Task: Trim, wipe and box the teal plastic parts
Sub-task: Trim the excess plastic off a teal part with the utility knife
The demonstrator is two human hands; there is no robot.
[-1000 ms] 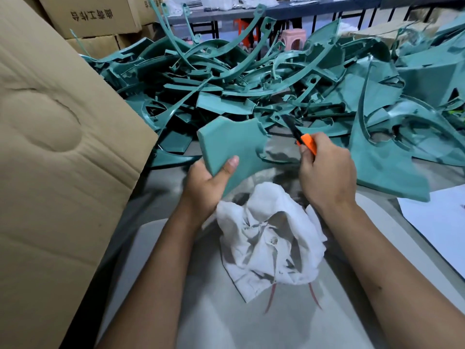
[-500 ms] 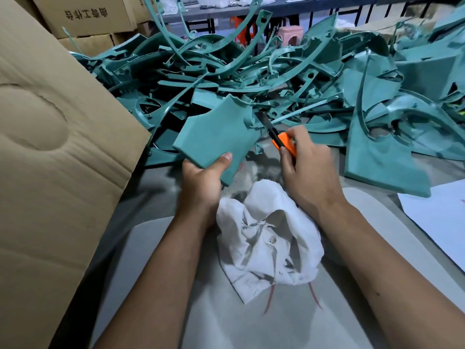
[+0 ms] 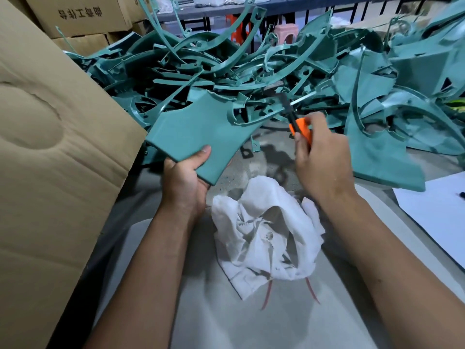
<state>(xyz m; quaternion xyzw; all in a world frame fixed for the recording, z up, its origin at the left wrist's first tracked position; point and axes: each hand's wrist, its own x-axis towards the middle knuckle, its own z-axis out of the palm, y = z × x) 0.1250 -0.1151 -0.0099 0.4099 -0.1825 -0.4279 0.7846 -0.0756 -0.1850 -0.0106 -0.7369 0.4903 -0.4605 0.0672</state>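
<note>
Left hand (image 3: pixel 185 182) grips a flat teal plastic part (image 3: pixel 198 133) by its near corner, thumb on top, fingers curled under; the part is held above the table (image 3: pixel 251 321), tilted, its curved arms reaching toward the far pile. Right hand (image 3: pixel 320 163) is closed round an orange utility knife (image 3: pixel 298 128), dark blade end pointing up and away, tip near the part's thin right-hand arm; cannot tell if it touches. Crumpled white cloth (image 3: pixel 266 235) lies on the table just below both hands, between the forearms, two red strings trailing from its near edge. Big heap of teal plastic parts (image 3: pixel 251 69) covers the far side of the table, edge to edge; a large flat piece (image 3: pixel 382 157) lies at the right, just beside the right hand. Cardboard flap (image 3: pixel 50 159) stands along the left edge. White sheet (image 3: pixel 437 212) at the right edge. More cardboard boxes (image 3: pixel 83 16) behind at far left.
</note>
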